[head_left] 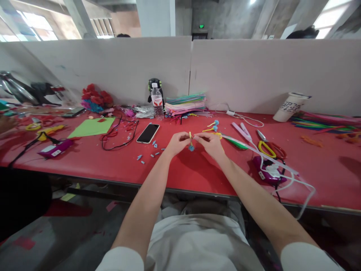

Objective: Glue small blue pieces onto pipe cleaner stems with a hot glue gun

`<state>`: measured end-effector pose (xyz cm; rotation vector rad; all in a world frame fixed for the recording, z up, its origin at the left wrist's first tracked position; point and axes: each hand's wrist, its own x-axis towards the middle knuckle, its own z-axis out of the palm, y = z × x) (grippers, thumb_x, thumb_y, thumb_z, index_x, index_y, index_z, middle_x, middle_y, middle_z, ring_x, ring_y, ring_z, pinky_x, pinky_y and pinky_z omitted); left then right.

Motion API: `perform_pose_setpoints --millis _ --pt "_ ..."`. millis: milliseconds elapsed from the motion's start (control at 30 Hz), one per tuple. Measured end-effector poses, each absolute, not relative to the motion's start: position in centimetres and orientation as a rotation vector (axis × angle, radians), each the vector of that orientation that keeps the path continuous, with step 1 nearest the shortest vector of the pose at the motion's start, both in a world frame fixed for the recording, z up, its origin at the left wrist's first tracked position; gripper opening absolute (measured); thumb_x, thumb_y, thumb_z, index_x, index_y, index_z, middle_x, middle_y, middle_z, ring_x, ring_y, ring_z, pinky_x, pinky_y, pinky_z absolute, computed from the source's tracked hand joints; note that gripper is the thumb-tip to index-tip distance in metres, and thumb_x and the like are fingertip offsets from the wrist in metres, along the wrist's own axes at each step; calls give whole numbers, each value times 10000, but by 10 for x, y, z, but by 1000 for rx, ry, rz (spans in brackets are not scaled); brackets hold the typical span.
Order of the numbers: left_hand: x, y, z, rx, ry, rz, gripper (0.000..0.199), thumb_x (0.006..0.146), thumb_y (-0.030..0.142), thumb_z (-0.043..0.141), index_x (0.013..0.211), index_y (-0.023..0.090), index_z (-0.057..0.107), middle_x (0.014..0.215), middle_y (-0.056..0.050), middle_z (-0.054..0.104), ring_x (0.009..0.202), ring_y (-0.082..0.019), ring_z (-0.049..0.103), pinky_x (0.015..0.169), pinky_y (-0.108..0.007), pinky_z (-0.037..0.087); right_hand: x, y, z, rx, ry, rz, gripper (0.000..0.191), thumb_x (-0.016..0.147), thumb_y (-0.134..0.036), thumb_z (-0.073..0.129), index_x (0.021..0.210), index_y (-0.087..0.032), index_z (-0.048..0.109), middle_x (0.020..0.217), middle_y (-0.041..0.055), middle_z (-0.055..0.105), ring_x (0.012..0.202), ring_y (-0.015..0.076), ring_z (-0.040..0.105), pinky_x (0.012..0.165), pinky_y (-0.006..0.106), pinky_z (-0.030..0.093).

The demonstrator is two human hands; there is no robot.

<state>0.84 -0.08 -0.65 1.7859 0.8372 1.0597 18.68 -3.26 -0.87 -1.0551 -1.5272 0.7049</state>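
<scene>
My left hand (179, 143) pinches a short yellow pipe-cleaner stem with a fuzzy blue tip (191, 148), held just above the red table. Close by on the other side, my right hand (211, 144) has thumb and forefinger pressed together beside the stem. Whatever lies between those right fingertips is too small to make out. Beyond the right hand are similar yellow stems with blue heads (216, 125). Several small blue pieces (152, 155) are scattered to the left of my left hand, near a phone (148, 133).
To the right lie a pink flat iron (241, 131), scissors (266, 149) and a purple power strip (267, 171) with a white cord. A water bottle (157, 102) and bundled pipe cleaners (186, 104) stand near the partition (113, 67). Another person's hand (7, 123) shows far left.
</scene>
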Motion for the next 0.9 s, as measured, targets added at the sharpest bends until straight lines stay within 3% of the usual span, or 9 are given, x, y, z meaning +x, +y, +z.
perform_pose_setpoints --millis 567,900 --pt "10 -8 -1 1888 950 975 265 777 393 587 725 139 641 676 -18 595 649 -123 517 646 -242 412 185 -32 -10 -1125 -1597 590 257 804 -423 628 823 -173 682 821 58 709 760 184 640 753 328 500" --pt "10 -7 -5 1961 976 981 233 775 347 577 710 136 653 654 -2 593 613 -109 497 614 -233 394 186 -30 -15 -1136 -1742 500 197 860 -366 558 838 -182 624 828 53 674 762 176 600 753 322 471"
